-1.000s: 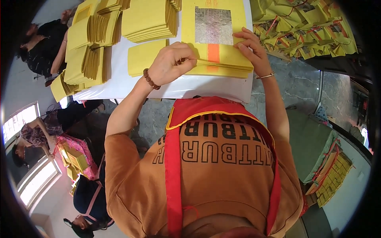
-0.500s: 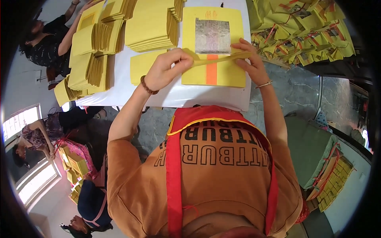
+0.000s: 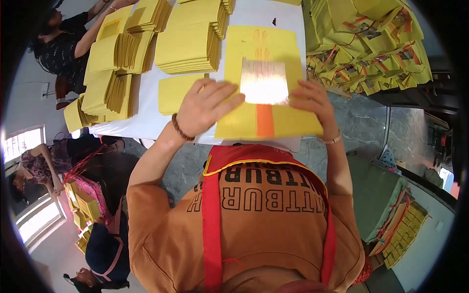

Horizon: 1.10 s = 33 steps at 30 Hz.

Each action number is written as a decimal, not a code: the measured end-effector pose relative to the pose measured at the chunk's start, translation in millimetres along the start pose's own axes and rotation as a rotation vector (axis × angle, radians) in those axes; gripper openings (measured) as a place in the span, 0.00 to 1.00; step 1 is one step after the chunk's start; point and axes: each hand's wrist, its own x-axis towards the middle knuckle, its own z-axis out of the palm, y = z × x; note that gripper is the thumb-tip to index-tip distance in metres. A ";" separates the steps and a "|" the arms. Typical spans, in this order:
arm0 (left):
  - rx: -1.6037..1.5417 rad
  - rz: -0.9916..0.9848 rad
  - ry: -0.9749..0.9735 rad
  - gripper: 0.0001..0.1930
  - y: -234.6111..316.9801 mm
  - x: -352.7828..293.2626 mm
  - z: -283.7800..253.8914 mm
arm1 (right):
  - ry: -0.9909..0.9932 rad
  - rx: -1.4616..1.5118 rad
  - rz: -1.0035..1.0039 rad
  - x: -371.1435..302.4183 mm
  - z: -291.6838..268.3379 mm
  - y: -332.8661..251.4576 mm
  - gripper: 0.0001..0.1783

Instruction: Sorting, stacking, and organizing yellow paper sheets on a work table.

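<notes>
A yellow paper sheet lies unfolded in front of me, its near edge reaching the table's front. It bears a shiny silvery square and, below that, an orange strip. My left hand, with a brown bead bracelet at the wrist, is open over the sheet's left side, fingers stretched towards the square. On the opposite side my right hand has its fingers apart by the sheet's right edge. Both hands are slightly blurred; whether the fingertips press the paper I cannot tell.
Several stacks of folded yellow paper fill the left of the white-covered table. Tied yellow bundles with red strips are heaped at the far right. A co-worker is across on the left; two other people are farther down.
Both hands were pinching a folded paper edge across the silvery square. They have let it go and spread apart, the sheet now opened towards me and the square fully uncovered.
</notes>
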 end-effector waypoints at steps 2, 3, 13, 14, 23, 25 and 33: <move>-0.128 -0.043 -0.052 0.17 10.9 -8.3 -2.1 | -0.056 0.043 0.005 -5.0 -1.7 -11.1 0.11; -0.258 -0.082 -0.104 0.16 15.2 -11.0 -2.7 | -0.074 0.068 0.067 -8.5 0.3 -12.7 0.11; -0.840 -0.909 -0.150 0.12 12.3 -5.0 16.0 | 0.135 0.433 0.797 -1.4 24.1 -18.9 0.11; -1.007 -1.003 -0.120 0.14 9.0 -1.7 19.1 | 0.131 0.433 0.800 1.7 26.6 -18.2 0.11; -1.373 -1.218 -0.097 0.14 -3.7 11.9 29.0 | 0.218 0.392 0.736 17.5 32.2 -17.6 0.17; -1.389 -1.232 -0.096 0.13 -6.3 9.4 30.7 | 0.210 0.401 0.805 17.9 32.9 -15.5 0.17; -1.427 -1.361 -0.108 0.13 -11.4 15.6 29.7 | 0.222 0.380 0.882 20.2 38.7 -10.0 0.16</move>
